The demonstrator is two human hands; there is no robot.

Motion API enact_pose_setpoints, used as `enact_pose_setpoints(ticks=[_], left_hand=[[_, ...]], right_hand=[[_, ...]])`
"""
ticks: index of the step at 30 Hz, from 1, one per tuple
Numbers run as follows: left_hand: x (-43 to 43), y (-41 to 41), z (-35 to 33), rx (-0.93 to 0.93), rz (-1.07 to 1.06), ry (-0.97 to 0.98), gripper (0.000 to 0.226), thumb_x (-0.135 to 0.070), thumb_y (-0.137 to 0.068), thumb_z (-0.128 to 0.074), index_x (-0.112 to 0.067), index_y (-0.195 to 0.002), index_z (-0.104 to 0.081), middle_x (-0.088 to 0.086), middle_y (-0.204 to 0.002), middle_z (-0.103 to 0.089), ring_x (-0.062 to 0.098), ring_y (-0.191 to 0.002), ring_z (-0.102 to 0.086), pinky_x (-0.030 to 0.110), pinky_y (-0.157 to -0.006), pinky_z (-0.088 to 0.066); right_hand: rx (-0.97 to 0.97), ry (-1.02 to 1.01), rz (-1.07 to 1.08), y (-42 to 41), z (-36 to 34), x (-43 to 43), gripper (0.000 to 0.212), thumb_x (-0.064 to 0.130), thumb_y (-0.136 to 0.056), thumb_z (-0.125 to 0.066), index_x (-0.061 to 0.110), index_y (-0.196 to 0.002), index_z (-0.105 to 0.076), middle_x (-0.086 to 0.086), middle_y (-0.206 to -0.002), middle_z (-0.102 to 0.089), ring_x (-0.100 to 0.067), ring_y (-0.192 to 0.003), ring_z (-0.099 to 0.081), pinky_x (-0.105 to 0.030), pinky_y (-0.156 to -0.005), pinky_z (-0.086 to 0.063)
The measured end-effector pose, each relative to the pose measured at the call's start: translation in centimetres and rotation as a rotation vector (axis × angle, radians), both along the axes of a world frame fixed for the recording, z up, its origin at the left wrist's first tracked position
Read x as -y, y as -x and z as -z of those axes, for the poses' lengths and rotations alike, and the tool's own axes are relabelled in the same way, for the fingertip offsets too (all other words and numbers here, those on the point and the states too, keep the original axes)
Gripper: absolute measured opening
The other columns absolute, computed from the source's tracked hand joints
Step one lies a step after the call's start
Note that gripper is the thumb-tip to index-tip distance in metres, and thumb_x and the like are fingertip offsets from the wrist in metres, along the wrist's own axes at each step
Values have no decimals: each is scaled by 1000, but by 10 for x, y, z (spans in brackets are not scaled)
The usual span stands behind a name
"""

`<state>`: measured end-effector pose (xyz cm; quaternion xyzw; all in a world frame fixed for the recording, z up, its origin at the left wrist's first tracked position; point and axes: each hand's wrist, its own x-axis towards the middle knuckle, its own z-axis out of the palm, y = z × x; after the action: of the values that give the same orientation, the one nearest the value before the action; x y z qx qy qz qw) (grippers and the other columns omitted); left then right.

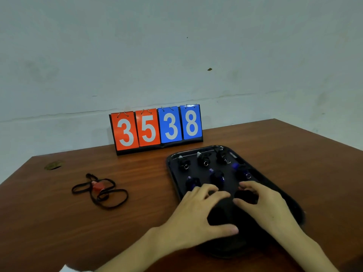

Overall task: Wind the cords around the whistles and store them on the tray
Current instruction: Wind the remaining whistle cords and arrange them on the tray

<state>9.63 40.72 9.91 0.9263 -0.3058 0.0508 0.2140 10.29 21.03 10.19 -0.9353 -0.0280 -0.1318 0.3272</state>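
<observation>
While your left hand (198, 211) and right hand (261, 203) rest spread, holding nothing, over the black plastic tray (290, 201), the red corded whistle (98, 185) lies unwound on the brown wooden worktop (59, 222).

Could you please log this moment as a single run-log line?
hands: left hand and right hand over black tray | stored: wound whistles in rows | pending: red whistle, cord loose on table

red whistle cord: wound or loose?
Loose. The red whistle lies on the table, off the tray, its black cord spread in open loops around it.
</observation>
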Motion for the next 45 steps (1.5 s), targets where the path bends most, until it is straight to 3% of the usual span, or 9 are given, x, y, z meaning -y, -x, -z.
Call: enact_pose_setpoints(ticks=[11,17,21,24,27,30,36,41,45], left_hand=[[10,-1,10,-5,-99,1,70,-64,-76,-58,-35,-136,-35,-16,-121,-47,2,-115,-38,24,-102,-31],[-11,6,-3,118,-200,109,74,-82,-72,-30,-37,-130,-42,-23,-125,-41,-3,-116,-33,22,-96,-26],[-79,-10,-4,183,-499,253,32,-41,-90,-51,-31,-121,-52,-18,-121,-48,1,-117,-39,23,-97,-30],[-142,-26,-1,208,-827,279,26,-17,-90,-56,-25,-115,-58,-6,-126,-51,12,-120,-43,34,-103,-35],[-187,-35,-1,214,-973,149,39,3,-84,-54,-22,-113,-61,1,-127,-51,20,-122,-41,37,-103,-33],[-211,-37,4,110,-980,-45,44,0,-83,-53,-26,-118,-58,-1,-129,-50,21,-123,-39,37,-102,-32],[-226,-38,3,72,-880,-26,29,-16,-90,-55,-32,-114,-59,-9,-98,-57,19,-109,-47,35,-91,-35],[-209,-28,-24,15,-688,334,50,-13,-85,-64,-29,-130,-49,-11,-97,-62,6,-95,-57,23,-88,-43],[-184,-14,-50,56,-576,663,51,-14,-79,-72,-33,-121,-51,-3,-85,-67,8,-82,-65,21,-81,-51]], right_hand=[[-86,104,-37,-1,3,0,71,43,-75,-72,30,-136,-40,11,-114,-54,-8,-112,-50,-19,-87,-41],[11,242,-22,3,-10,-10,68,54,-75,-66,32,-135,-42,10,-127,-48,-14,-120,-37,-27,-95,-39],[84,218,-167,2,-42,-51,55,52,-78,-63,34,-128,-49,15,-123,-48,-10,-121,-36,-28,-100,-35],[70,219,-315,-9,-56,-106,49,51,-83,-59,31,-127,-51,10,-127,-48,-13,-122,-37,-31,-101,-37],[-15,196,-431,-19,-56,-168,45,49,-84,-59,29,-125,-52,5,-130,-48,-15,-123,-41,-35,-102,-40],[-142,162,-514,-27,-48,-216,42,44,-85,-61,26,-121,-56,2,-132,-50,-18,-123,-44,-36,-100,-41],[-152,101,-503,-34,-32,-249,40,39,-87,-60,24,-123,-56,1,-125,-53,-19,-119,-46,-34,-96,-42],[22,-23,-481,-38,-39,-237,48,32,-88,-61,28,-133,-45,6,-136,-44,-13,-127,-39,-28,-100,-37],[-29,-36,-525,-39,-48,-218,58,33,-86,-63,28,-137,-39,6,-133,-48,-11,-120,-47,-27,-95,-41]])
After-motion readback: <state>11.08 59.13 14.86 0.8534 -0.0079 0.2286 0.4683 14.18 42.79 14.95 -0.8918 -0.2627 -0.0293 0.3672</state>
